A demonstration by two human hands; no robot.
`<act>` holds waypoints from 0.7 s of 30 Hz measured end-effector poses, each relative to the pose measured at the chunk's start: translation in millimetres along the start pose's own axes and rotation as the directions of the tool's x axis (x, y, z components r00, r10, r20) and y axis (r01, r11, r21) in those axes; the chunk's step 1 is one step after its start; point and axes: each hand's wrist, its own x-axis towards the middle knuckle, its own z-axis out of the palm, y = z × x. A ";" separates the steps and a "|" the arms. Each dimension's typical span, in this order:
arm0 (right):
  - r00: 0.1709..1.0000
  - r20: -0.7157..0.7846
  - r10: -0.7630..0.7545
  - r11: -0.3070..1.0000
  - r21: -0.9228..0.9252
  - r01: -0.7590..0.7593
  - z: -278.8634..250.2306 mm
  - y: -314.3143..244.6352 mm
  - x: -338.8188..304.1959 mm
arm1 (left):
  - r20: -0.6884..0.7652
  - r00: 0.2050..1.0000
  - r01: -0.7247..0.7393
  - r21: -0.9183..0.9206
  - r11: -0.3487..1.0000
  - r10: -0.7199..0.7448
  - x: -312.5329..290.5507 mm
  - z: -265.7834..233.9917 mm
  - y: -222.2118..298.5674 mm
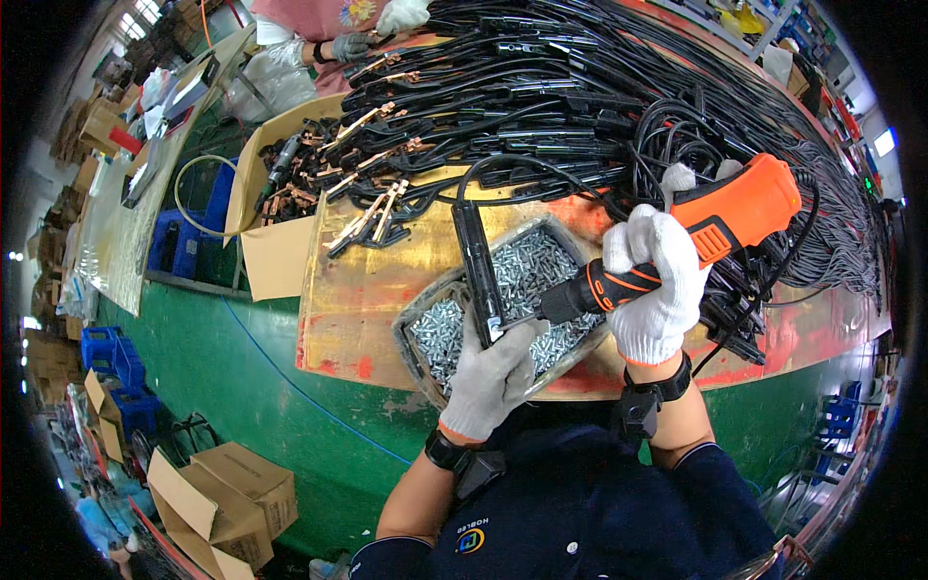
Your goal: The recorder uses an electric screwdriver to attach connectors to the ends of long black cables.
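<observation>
Orange-and-black electric screwdriver (pixel 677 246) gripped by gloved right hand (pixel 655 285), tip over grey screw tray (pixel 411 314) | left hand (pixel 493 372) fingers pinching black clamp handle (pixel 477 256) above same tray | worktop (pixel 367 280) beneath tray

Orange-black electric screwdriver (pixel 696 246) tilted, tip on long black clamp handle (pixel 477 261) over screw tray.
</observation>
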 end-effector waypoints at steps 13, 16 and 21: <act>0.906 0.403 0.129 0.829 -0.545 0.125 19.6 -20.7 -14.8 | 0.163 0.922 -0.384 0.521 0.762 0.353 7.3 -6.6 -9.7; 0.890 0.438 0.127 0.776 -0.602 0.185 32.8 -21.7 -21.0 | 0.115 0.967 -0.228 0.004 0.974 0.226 5.3 2.3 -8.2; 0.905 0.368 0.215 0.809 -0.586 0.047 39.0 -19.5 -23.0 | 0.197 0.970 -0.181 0.202 0.962 0.141 -3.0 0.3 -2.9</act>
